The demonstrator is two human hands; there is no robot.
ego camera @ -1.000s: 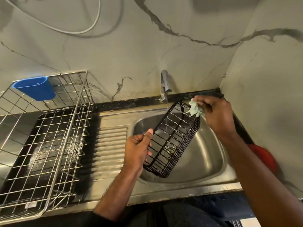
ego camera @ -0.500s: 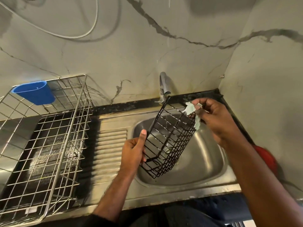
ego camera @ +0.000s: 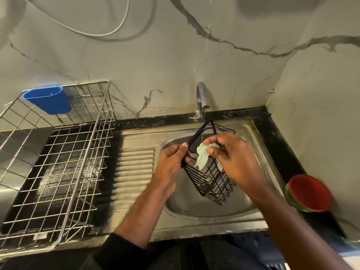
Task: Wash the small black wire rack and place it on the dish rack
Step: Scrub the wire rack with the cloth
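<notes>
The small black wire rack hangs tilted over the steel sink bowl, below the tap. My left hand grips its left rim. My right hand pinches a pale green cloth against the rack's upper part and covers its right side. The steel dish rack stands on the left of the counter, with a blue plastic cup holder hooked on its back edge.
A red bowl sits on the black counter to the right of the sink. The ribbed drainboard lies between sink and dish rack. Marble walls close in behind and on the right. A hose loops on the wall.
The wire rack has turned more upright and shifted right. My right hand with the cloth moved down and left onto the rack. My left hand slid up to the rim.
</notes>
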